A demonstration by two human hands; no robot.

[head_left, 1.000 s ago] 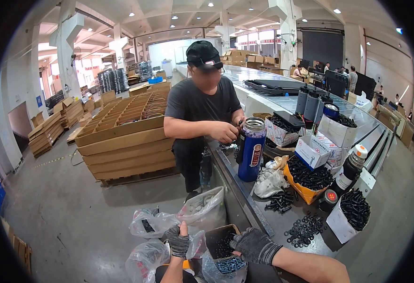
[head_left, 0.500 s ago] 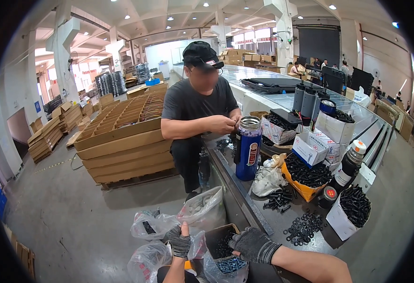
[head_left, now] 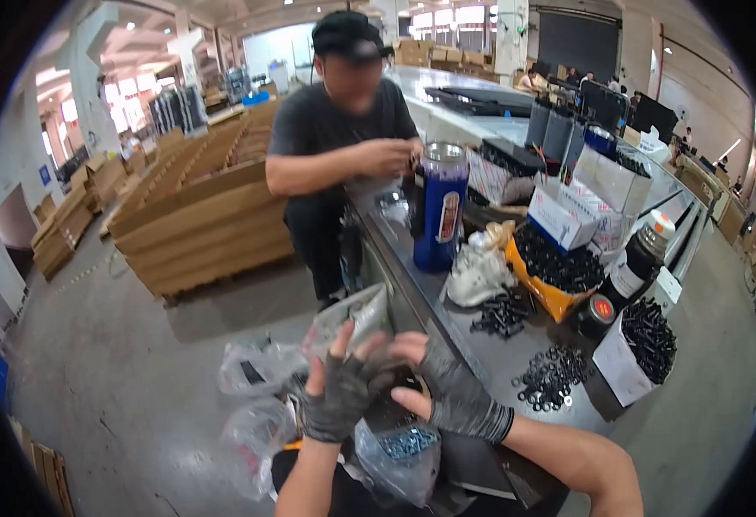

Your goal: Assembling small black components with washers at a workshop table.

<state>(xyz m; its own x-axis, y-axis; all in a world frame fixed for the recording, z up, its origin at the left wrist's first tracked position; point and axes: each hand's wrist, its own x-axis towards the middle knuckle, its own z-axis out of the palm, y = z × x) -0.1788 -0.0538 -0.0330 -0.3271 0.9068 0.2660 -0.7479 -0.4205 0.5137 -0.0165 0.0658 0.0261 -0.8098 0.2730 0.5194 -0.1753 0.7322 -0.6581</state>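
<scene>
My left hand (head_left: 339,392), in a grey fingerless glove, is raised with its fingers spread and nothing seen in them. My right hand (head_left: 462,392), gloved the same way, reaches in from the right with thumb and fingers apart; it also looks to hold nothing. The fingertips of both hands come close together and are slightly blurred. Below and between them is a box (head_left: 387,412) of small black parts, partly hidden by the hands. Nearest to me, a clear plastic bag (head_left: 408,457) holds bluish screws.
Black rings (head_left: 550,379) and black bolts (head_left: 499,316) lie on the metal bench, beside a blue flask (head_left: 441,211), a white rag (head_left: 477,276) and a bolt-filled white box (head_left: 624,366). Plastic bags (head_left: 257,422) stand at left. A co-worker (head_left: 343,129) sits across, hands together.
My right hand has lifted off the box and opened. My left hand has risen toward it, its fingers now spread. The view has tilted down.
</scene>
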